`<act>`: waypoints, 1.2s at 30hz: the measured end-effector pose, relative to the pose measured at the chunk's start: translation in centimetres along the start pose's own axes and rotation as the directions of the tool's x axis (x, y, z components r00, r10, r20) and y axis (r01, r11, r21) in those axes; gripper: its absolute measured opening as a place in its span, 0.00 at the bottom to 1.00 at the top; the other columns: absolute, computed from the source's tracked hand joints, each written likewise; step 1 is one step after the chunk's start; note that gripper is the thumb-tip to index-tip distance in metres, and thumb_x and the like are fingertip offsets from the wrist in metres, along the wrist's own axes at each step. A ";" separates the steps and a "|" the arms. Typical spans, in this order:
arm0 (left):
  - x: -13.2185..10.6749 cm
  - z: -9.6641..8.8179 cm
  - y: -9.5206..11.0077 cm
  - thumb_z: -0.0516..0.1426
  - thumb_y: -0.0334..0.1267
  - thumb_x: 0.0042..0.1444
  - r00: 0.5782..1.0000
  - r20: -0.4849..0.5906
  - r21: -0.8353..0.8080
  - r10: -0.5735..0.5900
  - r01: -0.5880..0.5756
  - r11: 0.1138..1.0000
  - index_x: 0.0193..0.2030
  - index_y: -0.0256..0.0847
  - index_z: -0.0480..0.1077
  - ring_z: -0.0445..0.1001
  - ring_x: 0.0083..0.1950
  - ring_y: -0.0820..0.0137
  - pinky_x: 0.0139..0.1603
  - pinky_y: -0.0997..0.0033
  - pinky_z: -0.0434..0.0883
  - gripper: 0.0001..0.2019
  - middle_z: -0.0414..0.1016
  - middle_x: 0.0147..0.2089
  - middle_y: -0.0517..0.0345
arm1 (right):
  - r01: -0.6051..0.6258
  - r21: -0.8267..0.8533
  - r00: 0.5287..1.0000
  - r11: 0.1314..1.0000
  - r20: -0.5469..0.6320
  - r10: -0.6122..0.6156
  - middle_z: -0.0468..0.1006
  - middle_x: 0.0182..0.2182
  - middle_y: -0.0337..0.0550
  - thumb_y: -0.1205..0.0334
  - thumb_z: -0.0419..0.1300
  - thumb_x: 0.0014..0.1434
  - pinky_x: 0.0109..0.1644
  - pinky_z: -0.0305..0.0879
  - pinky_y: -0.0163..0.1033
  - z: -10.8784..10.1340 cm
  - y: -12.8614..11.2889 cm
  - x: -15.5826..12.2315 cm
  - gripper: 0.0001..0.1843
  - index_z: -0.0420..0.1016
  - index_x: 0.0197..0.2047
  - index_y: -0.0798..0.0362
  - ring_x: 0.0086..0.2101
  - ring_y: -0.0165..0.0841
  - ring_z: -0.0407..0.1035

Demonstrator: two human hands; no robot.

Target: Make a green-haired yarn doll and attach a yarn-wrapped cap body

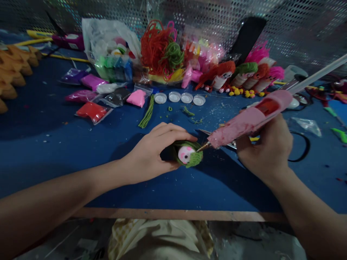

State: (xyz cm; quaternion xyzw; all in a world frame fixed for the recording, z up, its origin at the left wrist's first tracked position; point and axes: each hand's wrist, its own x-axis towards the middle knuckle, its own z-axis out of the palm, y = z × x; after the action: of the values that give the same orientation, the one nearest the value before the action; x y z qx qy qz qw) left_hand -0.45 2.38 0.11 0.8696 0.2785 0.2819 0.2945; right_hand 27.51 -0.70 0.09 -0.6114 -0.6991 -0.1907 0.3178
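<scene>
My left hand [159, 151] is closed round a small doll [186, 154] with a white face, pink cheeks and green yarn hair. In my right hand [267, 151] is a pink hot glue gun [241, 122] with a clear glue stick [320, 74] in its back end. Its metal nozzle [204, 146] points down to the left and meets the edge of the doll's hair; whether it touches cannot be made out. Scissors [231, 145], partly hidden by the glue gun and my right hand, lie on the blue table.
Finished-looking yarn-haired dolls [245, 76] stand at the back right. Red and green yarn [159, 50] is heaped behind several clear caps [175, 96]. Clay packets [93, 111], a green yarn bundle [147, 115] and an orange egg tray [16, 68] lie to the left.
</scene>
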 end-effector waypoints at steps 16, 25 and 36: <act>-0.1 0.1 -0.3 0.65 0.31 0.54 0.998 0.017 0.031 0.066 -0.067 0.997 0.57 0.41 0.72 0.75 0.56 0.64 0.58 0.66 0.70 0.22 0.78 0.54 0.53 | 0.217 -0.101 0.970 0.971 -0.086 -0.225 0.79 0.39 0.51 0.61 0.58 0.59 0.37 0.70 0.47 -0.4 1.0 0.1 0.19 0.70 0.54 0.52 0.34 0.42 0.75; 0.1 0.1 -0.4 0.65 0.33 0.55 0.999 0.046 0.043 0.005 -0.007 0.999 0.56 0.40 0.71 0.75 0.54 0.65 0.57 0.65 0.69 0.21 0.78 0.52 0.54 | 0.384 -0.275 0.869 0.882 -0.216 -0.446 0.82 0.42 0.54 0.60 0.60 0.61 0.50 0.75 0.52 -0.9 1.3 0.5 0.24 0.68 0.60 0.54 0.43 0.47 0.78; 0.2 0.3 -0.1 0.65 0.35 0.55 0.970 0.231 -0.084 0.078 -0.060 0.995 0.57 0.40 0.70 0.74 0.55 0.62 0.59 0.61 0.68 0.22 0.78 0.54 0.51 | -0.275 -0.115 0.894 0.954 0.335 0.298 0.80 0.47 0.68 0.54 0.65 0.57 0.52 0.67 0.55 3.1 5.2 2.0 0.27 0.74 0.56 0.62 0.48 0.53 0.73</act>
State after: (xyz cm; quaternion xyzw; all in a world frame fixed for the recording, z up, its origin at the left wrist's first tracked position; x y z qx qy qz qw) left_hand -0.14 2.44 -0.12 0.8940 0.2003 0.1983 0.3483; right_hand 31.81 3.72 -1.48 -0.7417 -0.6399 -0.0531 0.1938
